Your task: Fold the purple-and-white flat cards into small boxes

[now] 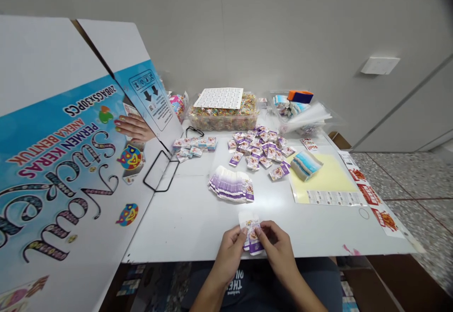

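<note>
Both my hands are at the near edge of the white table [198, 217], pinching one small purple-and-white printed carton [252, 234] between them. My left hand [230, 250] grips its left side with closed fingers. My right hand [276, 246] grips its right side the same way. Just beyond lies a fanned stack of flat purple cartons [231, 185]. Further back sits a scattered heap of folded small purple boxes [262, 149].
A large blue printed cardboard box [63, 170] stands at the left, with another person's hand [132, 127] on its flap. A clear tub of candies [222, 113], a plastic tray [300, 109], a yellow sheet [329, 177] and sticker strips [370, 194] lie around.
</note>
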{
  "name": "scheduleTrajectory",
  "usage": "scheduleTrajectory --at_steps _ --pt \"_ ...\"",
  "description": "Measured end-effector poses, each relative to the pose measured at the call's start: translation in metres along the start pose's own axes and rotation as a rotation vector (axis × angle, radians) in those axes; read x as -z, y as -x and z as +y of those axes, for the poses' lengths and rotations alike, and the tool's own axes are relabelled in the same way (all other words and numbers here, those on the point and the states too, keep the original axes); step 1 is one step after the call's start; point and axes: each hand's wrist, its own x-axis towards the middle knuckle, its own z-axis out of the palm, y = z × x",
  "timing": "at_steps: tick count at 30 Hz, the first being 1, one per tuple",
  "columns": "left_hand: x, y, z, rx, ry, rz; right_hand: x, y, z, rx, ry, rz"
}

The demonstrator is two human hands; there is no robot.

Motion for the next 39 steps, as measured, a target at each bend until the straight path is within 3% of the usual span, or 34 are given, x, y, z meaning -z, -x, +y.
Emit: scheduleTrajectory --at_steps 8,15,21,24,27,29,31,32,33,35,36,37,39 --pt "-0.004 0.001 -0.002 -0.046 -0.006 -0.004 0.002 0.004 0.004 0.012 -0.068 -0.015" --pt "-0.017 0.005 0.013 -0.038 -0.041 0.04 0.001 0.001 0.0 0.104 -0.12 0.143" --pt "-0.015 0.008 0.016 -0.042 -0.129 -0.045 0.004 -0.001 0.007 0.023 -0.206 0.27" --pt "-0.001 0.003 0.02 -0.101 -0.341 0.065 0.015 -0.007 0.013 -0.079 -0.217 0.391" --pt "0.015 0.001 0.024 -0.301 -0.693 0.307 0.034 -0.012 0.017 -0.085 -0.192 0.448" --pt "0.021 0.009 0.017 -0.484 -0.857 0.497 0.047 -0.014 0.019 -0.084 -0.168 0.457" --pt "0.021 0.026 -0.002 -0.572 -0.955 0.543 0.056 -0.013 0.022 -0.079 -0.119 0.446" --pt "0.019 0.036 -0.015 -0.577 -0.99 0.442 0.059 -0.013 0.024 -0.073 -0.087 0.431" --pt "0.015 0.045 -0.029 -0.557 -1.014 0.231 0.061 -0.012 0.025 -0.065 -0.054 0.415" --pt "0.008 0.055 -0.055 -0.425 -1.03 -0.414 0.06 -0.013 0.028 -0.045 -0.012 0.403" --pt "0.005 0.054 -0.064 -0.349 -1.029 -0.593 0.059 -0.014 0.028 -0.041 -0.012 0.413" --pt "0.003 0.048 -0.069 -0.28 -1.017 -0.656 0.058 -0.015 0.028 -0.039 -0.02 0.432" --pt "0.0 0.027 -0.069 -0.121 -0.889 -0.575 0.055 -0.017 0.028 -0.042 -0.039 0.473"
